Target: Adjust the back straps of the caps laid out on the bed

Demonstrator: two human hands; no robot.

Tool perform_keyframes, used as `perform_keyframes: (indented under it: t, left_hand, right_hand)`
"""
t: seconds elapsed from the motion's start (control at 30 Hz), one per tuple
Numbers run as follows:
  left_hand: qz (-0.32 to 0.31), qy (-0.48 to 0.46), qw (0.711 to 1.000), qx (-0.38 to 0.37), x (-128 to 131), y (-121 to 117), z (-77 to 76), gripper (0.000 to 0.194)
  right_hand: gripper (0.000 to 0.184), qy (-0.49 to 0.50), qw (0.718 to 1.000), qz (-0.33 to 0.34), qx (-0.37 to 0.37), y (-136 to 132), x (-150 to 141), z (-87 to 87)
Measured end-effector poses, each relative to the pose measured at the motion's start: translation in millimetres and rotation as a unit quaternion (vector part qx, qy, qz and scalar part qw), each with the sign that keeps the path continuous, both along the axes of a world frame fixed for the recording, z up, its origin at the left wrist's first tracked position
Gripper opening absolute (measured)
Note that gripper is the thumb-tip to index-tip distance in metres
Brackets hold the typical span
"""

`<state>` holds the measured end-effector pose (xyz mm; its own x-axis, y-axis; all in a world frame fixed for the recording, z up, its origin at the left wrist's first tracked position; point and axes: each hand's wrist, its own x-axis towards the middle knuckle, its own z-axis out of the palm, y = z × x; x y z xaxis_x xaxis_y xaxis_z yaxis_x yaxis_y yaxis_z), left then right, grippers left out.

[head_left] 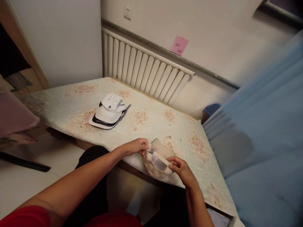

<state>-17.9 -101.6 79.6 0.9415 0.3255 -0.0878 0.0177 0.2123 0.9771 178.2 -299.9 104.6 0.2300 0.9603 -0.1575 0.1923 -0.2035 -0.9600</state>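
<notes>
A beige baseball cap (155, 168) is held near the front edge of the flowered surface, its brim pointing away from me and its back opening facing up. My left hand (138, 147) is closed in a pinch at the left side of the cap's back strap, by a small metal buckle. My right hand (181, 168) pinches the right side of the strap between thumb and fingers. To the left lies a stack of caps (107, 112), a white one on top with a dark one and another pale brim beneath it.
The flowered cloth (153, 126) covers a bed or table. Behind it are a white radiator (142, 67) and a wall with a pink note (179, 45). A blue curtain (260, 132) hangs along the right side. A pink cushioned thing (16, 115) stands at the left.
</notes>
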Motion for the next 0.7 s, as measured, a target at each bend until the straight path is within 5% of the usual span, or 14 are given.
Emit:
perform_keyframes:
  t: [0.27, 0.7]
  left_hand:
    - [0.064, -0.003, 0.998, -0.012, 7, -9, -1.3, 0.035]
    - [0.013, 0.01, 1.0, 0.002, 13, -17, 14.3, 0.025]
  right_hand:
    - [0.033, 0.008, 1.0, 0.008, -0.001, 0, -1, 2.3]
    - [0.029, -0.025, 1.0, 0.002, -0.004, 8, -18, 14.6]
